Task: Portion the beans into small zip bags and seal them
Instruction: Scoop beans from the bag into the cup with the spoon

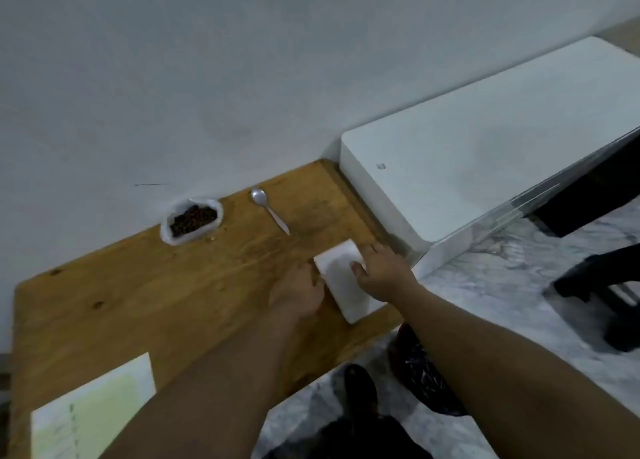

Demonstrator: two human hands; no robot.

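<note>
Wooden surface (138,285) against a pale wall, with a flat white pack of zip bags (346,287) lying near its right edge. Right hand (381,271) is spread over the pack, thumb down on top; left hand (298,292) touches its left edge (grip too blurred to tell). Open bag of beans (192,219) and spoon (270,209) sit at the back, just beside each other.
</note>
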